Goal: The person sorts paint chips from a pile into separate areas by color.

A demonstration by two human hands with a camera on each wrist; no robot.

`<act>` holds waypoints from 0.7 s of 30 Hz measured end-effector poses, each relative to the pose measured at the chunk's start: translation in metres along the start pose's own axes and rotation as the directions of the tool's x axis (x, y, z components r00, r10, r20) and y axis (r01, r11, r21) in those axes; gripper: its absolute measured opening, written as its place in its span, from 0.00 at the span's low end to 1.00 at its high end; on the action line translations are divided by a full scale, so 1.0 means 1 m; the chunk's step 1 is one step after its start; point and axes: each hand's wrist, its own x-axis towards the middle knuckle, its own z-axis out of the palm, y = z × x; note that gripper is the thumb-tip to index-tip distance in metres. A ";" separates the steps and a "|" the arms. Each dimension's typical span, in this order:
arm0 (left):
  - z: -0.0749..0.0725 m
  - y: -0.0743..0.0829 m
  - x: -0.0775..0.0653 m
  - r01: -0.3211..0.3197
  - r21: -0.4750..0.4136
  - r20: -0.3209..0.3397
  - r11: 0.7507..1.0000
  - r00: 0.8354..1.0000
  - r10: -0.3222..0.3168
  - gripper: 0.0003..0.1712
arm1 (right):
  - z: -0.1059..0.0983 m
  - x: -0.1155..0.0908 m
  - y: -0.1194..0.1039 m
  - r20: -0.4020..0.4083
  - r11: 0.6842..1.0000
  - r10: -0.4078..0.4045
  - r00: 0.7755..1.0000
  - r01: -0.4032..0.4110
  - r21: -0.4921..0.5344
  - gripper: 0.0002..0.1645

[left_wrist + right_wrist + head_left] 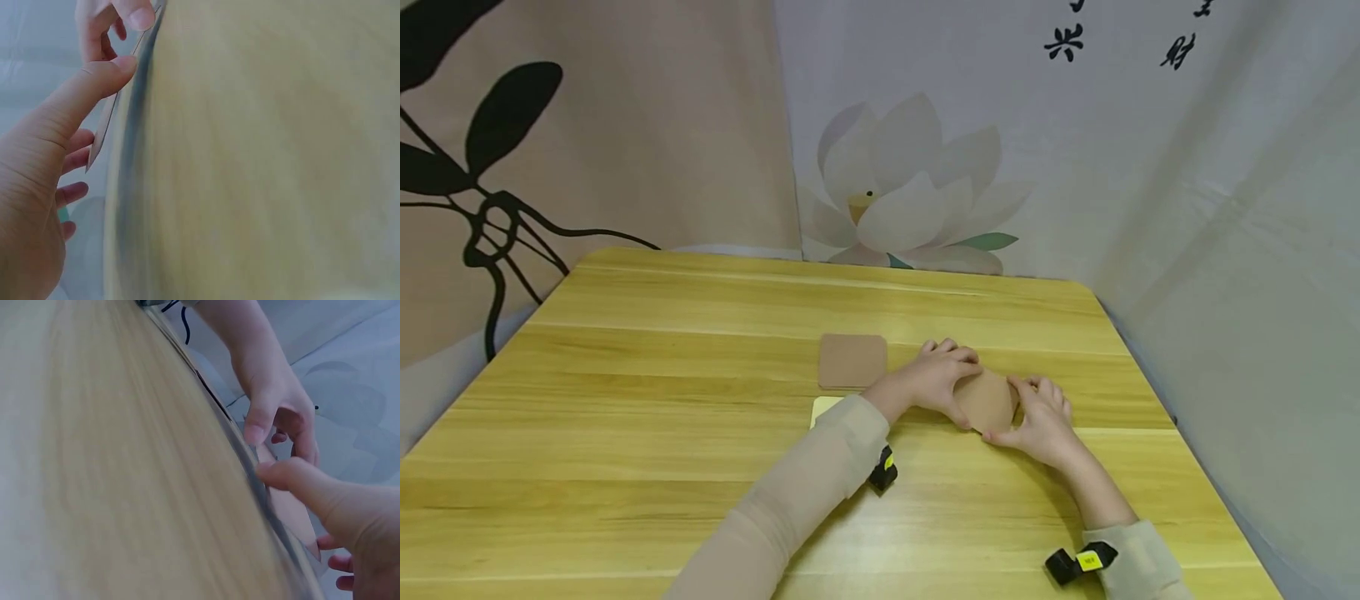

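Observation:
Between my two hands is a thin brown cardboard square (986, 402), set with a corner toward me and held right above the table. My left hand (936, 379) grips it at its left side, thumb on the near edge and fingers on the far one. On the right side my right hand (1039, 421) pinches it in the same way. Seen almost edge-on, the cardboard square (103, 134) shows as a thin sheet in the left wrist view. The right wrist view shows its flat face (290, 509) beyond my right thumb.
Left of my hands lies a small stack of brown cardboard squares (852, 361) with rounded corners. Just nearer, a pale yellow piece (823, 407) is partly hidden by my left sleeve (850, 437). The wooden table (625, 400) reaches back to printed curtains (925, 67).

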 end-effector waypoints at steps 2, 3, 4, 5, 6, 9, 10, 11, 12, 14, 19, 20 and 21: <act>-0.003 0.000 -0.004 0.007 0.000 -0.016 1.000 1.000 -0.007 0.55 | -0.001 0.001 -0.002 -0.008 1.000 -0.011 1.000 0.011 0.008 0.61; -0.004 -0.001 -0.005 0.010 -0.003 -0.026 1.000 1.000 -0.010 0.55 | -0.002 0.002 -0.003 -0.010 1.000 -0.018 1.000 0.018 0.009 0.60; -0.005 -0.001 -0.008 0.015 -0.007 -0.032 1.000 0.999 -0.015 0.55 | -0.003 0.003 -0.005 -0.011 1.000 -0.027 1.000 0.027 0.012 0.60; -0.007 -0.002 -0.010 0.019 -0.013 -0.037 1.000 0.999 -0.019 0.55 | -0.004 0.004 -0.006 -0.013 0.999 -0.037 0.999 0.037 0.016 0.60; -0.008 -0.003 -0.012 0.022 -0.017 -0.044 1.000 0.999 -0.023 0.55 | -0.005 0.005 -0.008 -0.014 0.999 -0.045 0.999 0.045 0.021 0.60; -0.011 -0.006 -0.019 0.032 -0.023 -0.066 0.999 0.997 -0.034 0.55 | -0.008 0.009 -0.013 -0.009 0.997 -0.072 0.997 0.072 0.026 0.60; -0.012 -0.008 -0.021 0.036 -0.025 -0.073 0.999 0.997 -0.038 0.55 | -0.008 0.011 -0.015 -0.006 0.996 -0.080 0.997 0.081 0.028 0.60; -0.013 -0.009 -0.024 0.040 -0.024 -0.082 0.999 0.996 -0.042 0.55 | -0.009 0.013 -0.017 -0.004 0.996 -0.087 0.996 0.087 0.028 0.61; -0.014 -0.011 -0.026 0.044 -0.024 -0.092 0.999 0.995 -0.046 0.55 | -0.009 0.016 -0.019 -0.002 0.995 -0.092 0.996 0.092 0.025 0.61; -0.017 -0.014 -0.031 0.058 -0.028 -0.107 0.998 0.992 -0.061 0.55 | -0.009 0.020 -0.025 0.004 0.994 -0.104 0.995 0.104 0.028 0.60; -0.024 -0.021 -0.046 0.094 -0.038 -0.141 0.995 0.985 -0.098 0.55 | -0.010 0.031 -0.040 0.012 0.990 -0.139 0.990 0.139 0.030 0.59; -0.025 -0.023 -0.049 0.100 -0.041 -0.149 0.994 0.983 -0.105 0.55 | -0.010 0.033 -0.043 0.014 0.988 -0.151 0.988 0.151 0.030 0.59; -0.026 -0.024 -0.052 0.109 -0.041 -0.154 0.993 0.981 -0.114 0.55 | -0.010 0.035 -0.046 0.017 0.987 -0.162 0.987 0.161 0.029 0.60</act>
